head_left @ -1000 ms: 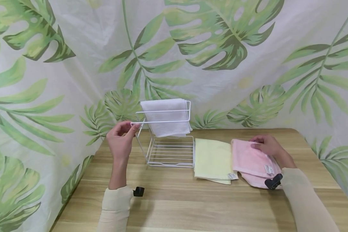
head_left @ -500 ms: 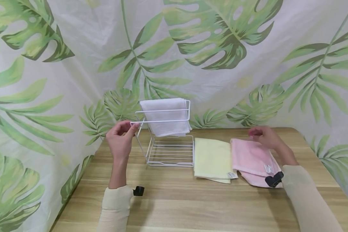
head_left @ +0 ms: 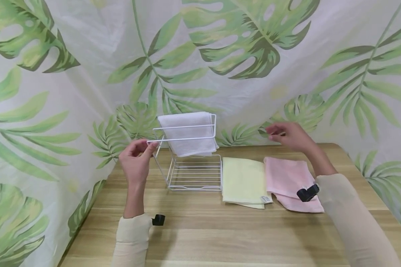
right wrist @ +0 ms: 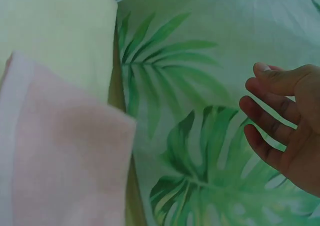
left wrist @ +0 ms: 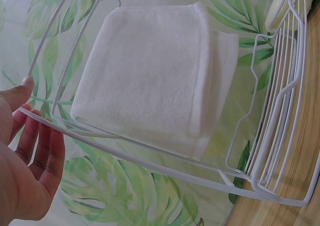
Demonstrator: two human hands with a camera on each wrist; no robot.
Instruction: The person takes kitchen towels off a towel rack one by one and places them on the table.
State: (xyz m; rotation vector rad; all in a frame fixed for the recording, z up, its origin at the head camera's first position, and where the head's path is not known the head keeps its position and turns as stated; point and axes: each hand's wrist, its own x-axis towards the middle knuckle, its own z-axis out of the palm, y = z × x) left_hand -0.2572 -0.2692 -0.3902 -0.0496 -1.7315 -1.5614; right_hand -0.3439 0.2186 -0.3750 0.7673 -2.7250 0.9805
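Note:
A white wire rack (head_left: 195,188) stands on the table, with a folded white towel (head_left: 187,126) draped over one of its upper bars. My left hand (head_left: 136,157) pinches the front left corner of the rack's top bar between thumb and fingers, plain in the left wrist view. To the right of the rack lies a folded yellow towel (head_left: 243,181), and beside it a folded pink towel (head_left: 285,180) whose edge overlaps the yellow one. My right hand (head_left: 289,136) is raised above and behind the pink towel, fingers loosely bent, holding nothing.
The wood-grain table (head_left: 220,237) ends at the back against a hanging leaf-patterned cloth (head_left: 240,96). The cloth also comes close along the left side. The rack's top bars rise well above the table.
My right hand has let go of the pink towel's far edge, risen and moved left and away. The left hand keeps its hold on the rack. The whole head view has shifted slightly.

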